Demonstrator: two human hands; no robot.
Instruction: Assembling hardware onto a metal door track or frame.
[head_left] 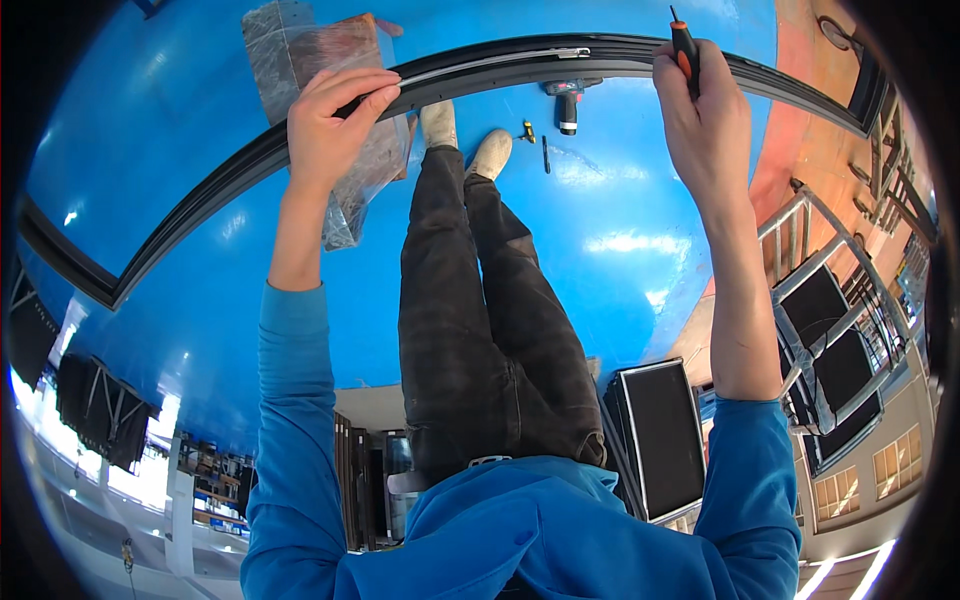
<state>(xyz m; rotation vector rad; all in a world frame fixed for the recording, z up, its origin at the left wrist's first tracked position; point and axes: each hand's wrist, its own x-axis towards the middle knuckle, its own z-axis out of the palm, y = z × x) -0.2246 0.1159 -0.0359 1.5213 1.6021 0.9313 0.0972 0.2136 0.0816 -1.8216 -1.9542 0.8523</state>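
Observation:
A long black frame (230,178) with grooves spans the view in front of me, bent by the lens. A thin silver metal strip (470,66) runs along its groove, ending in a small fitting near the middle. My left hand (335,125) is closed over the frame left of centre, thumb and fingers around its edge; whether it also pinches the strip's end is hidden. In my right hand (705,125), at the frame's right part, is a screwdriver (684,48) with an orange and black handle, its dark tip pointing up and away.
On the blue surface beyond lie a cordless drill (567,105), a small brass-coloured piece (527,130) and a black pen-like stick (546,154). Clear plastic wrapping (345,215) sits under the frame at left. A metal rack (835,330) with dark panels stands at right.

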